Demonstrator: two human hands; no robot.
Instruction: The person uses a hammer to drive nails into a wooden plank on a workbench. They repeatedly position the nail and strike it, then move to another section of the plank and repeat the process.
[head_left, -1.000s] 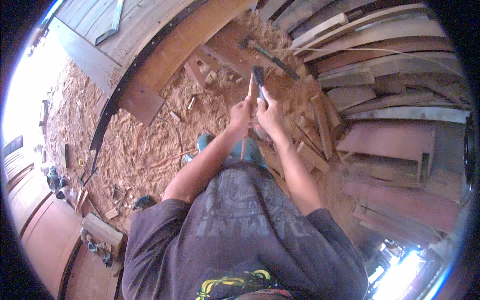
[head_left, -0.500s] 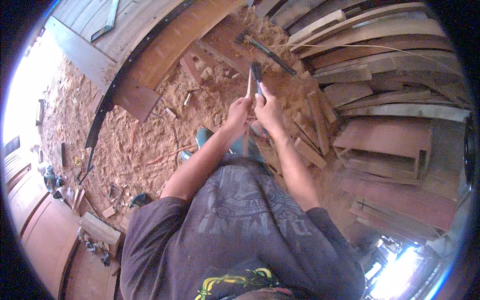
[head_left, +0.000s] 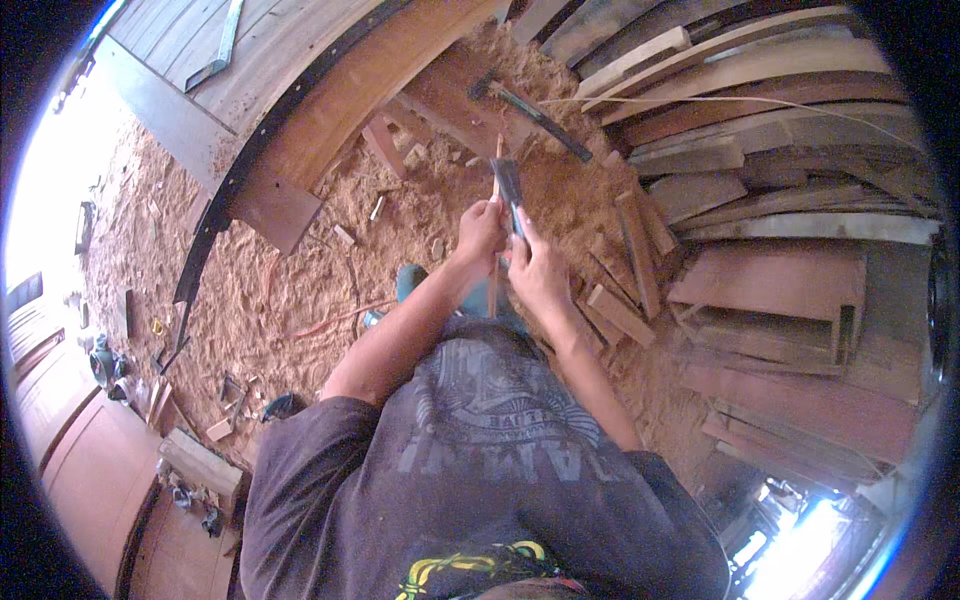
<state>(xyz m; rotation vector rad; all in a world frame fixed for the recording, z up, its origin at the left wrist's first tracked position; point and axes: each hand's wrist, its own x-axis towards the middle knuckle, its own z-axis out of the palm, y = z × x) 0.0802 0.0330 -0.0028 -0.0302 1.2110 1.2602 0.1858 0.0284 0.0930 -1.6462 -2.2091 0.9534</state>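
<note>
In front of my body, my left hand (head_left: 482,228) is closed around a thin wooden strip (head_left: 493,292), which stands lengthwise and runs down past the hand toward my lap. My right hand (head_left: 536,266) grips a short hand tool with a dark, widening head (head_left: 507,182); its exact kind is unclear. The tool's head lies against the upper part of the strip, just beyond my fingers. Both hands are close together, and the fingers partly hide the tool's handle.
Sawdust and wood scraps cover the ground (head_left: 310,290). A long-handled hammer (head_left: 540,122) lies ahead. Stacked boards (head_left: 760,130) fill the right, beside a low wooden box (head_left: 770,285). A large curved-edge wooden panel (head_left: 300,120) stands at upper left, with a square (head_left: 222,55) on it.
The tool in my right hand has moved down toward me along the strip, and its head now overlaps the strip. My right hand has dropped slightly; my left has barely moved.
</note>
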